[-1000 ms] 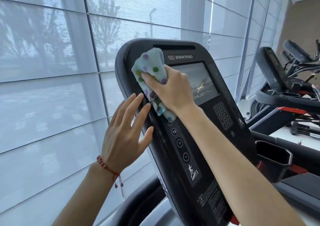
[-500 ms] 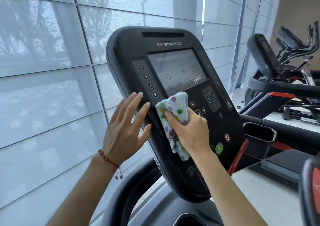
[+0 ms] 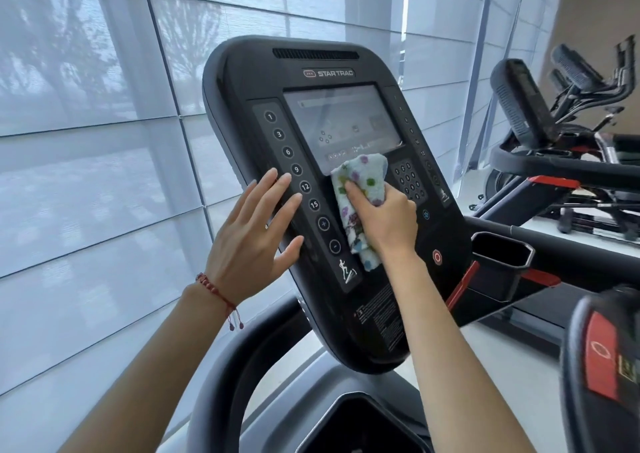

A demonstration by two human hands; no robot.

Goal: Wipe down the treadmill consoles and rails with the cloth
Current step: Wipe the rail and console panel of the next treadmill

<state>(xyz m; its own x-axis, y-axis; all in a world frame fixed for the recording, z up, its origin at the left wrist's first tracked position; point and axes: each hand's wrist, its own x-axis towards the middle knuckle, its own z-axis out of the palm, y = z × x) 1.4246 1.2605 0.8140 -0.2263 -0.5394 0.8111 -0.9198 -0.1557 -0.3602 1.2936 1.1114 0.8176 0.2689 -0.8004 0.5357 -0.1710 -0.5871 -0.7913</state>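
A black treadmill console (image 3: 374, 307) with a grey screen (image 3: 341, 123) stands tilted in front of me. My right hand (image 3: 384, 220) grips a pale cloth (image 3: 360, 182) with coloured dots and presses it on the panel just under the screen, left of the keypad. My left hand (image 3: 258, 241) lies flat with straight fingers on the console's left edge, beside the column of numbered buttons. A dark curved rail (image 3: 225, 380) bends below the console.
A cup holder (image 3: 502, 255) juts from the console's right side. A second treadmill console (image 3: 519, 102) and its rail (image 3: 568, 168) stand to the right, with bikes behind. Shaded windows (image 3: 86, 140) fill the left. A red-marked handle end (image 3: 602, 369) sits at bottom right.
My right hand carried the cloth from the console's upper left down across the panel to below the screen. My left hand stayed on the left edge.
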